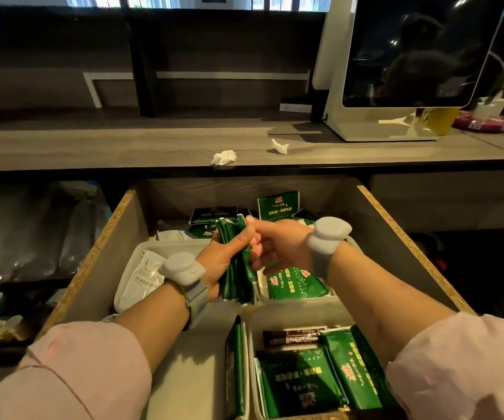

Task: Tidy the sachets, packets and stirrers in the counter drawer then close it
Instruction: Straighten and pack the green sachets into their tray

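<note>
Head view, drawer pulled out.

- Open chipboard drawer (pixel 378 231): fills the centre and lower frame, under the edge of the grey wood-grain counter (pixel 123 147).
- Left hand (pixel 217 265), centre frame: fingers and thumb wrapped round a bundle of green foil sachets (pixel 238 268). The bundle stands roughly upright above the drawer's middle.
- Right hand (pixel 281 247), just right of centre: fingers curled, fingertips pinching the bundle's upper right edge. Both hands are on the bundle and touch each other.
- Grey strap-on bands: one on the left wrist (pixel 184 271), one on the right wrist (pixel 329 234). Pink sleeves in the lower corners.
- White plastic tray (pixel 123 286), left of centre: holds white printed packets (pixel 147 271).
- Flat green packet with yellow print (pixel 296 281): lies directly beneath the right hand.
- Second white tray (pixel 293 316), lower right: holds flat green packets (pixel 305 380) and a dark brown stick sachet (pixel 293 336) at its far end.
- One green packet on edge (pixel 234 368): just left of that tray's wall.
- Back of drawer, upper centre: loose green packet (pixel 278 204) and dark packet (pixel 214 215).
- Counter, above the drawer: two crumpled white tissues (pixel 223 157) (pixel 279 146). White-framed dark screen (pixel 411 56) at upper right.
</note>
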Demonstrator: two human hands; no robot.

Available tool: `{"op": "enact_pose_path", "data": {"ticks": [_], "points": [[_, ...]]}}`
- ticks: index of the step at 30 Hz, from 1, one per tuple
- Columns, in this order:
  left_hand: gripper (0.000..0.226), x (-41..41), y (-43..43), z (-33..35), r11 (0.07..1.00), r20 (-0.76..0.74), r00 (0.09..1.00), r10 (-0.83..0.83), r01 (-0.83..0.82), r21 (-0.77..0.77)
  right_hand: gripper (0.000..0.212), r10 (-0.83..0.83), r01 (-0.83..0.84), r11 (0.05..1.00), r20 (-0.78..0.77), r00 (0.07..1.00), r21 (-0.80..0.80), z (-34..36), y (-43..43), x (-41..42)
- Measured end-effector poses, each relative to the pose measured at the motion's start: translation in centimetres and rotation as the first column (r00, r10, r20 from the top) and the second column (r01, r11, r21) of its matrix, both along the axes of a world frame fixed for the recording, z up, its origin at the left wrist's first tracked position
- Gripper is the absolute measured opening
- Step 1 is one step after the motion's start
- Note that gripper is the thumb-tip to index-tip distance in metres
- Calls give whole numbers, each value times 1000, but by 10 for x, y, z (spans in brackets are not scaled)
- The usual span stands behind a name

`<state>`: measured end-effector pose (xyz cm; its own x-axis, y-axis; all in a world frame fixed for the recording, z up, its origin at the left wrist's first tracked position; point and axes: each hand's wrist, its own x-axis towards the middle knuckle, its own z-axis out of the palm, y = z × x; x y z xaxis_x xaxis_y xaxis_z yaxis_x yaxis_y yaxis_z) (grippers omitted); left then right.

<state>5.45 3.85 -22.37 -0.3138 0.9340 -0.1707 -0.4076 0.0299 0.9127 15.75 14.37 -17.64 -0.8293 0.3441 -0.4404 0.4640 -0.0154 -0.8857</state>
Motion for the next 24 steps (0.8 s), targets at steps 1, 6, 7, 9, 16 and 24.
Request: {"op": "enact_pose_path", "data": {"ticks": [1, 6, 7, 9, 16, 24], "points": [[24, -3, -2, 0, 1000, 34, 999, -5, 6, -26, 48, 30, -30, 996, 0, 1000, -85, -3, 5, 1], [30, -8, -3, -2, 967, 13, 992, 129, -123, -222, 33, -151, -130, 784, 389, 909, 606, -34, 35, -3], [23, -7, -3, -2, 965, -5, 991, 133, -131, -229, 45, -158, -301, 642, 506, 848, 705, -45, 41, -2], [11, -7, -3, -4, 957, -28, 990, 136, -139, -254, 53, -165, -402, 592, 594, 787, 698, -59, 45, 4], [25, -15, -7, -2, 934, -24, 989, 147, -147, -325, 60, -182, -261, 701, 520, 835, 664, -78, 49, 2], [24, -32, -26, 20, 917, -27, 984, 174, -172, -361, 17, -383, 383, 924, -23, 923, 2, -9, 15, 7]]}}
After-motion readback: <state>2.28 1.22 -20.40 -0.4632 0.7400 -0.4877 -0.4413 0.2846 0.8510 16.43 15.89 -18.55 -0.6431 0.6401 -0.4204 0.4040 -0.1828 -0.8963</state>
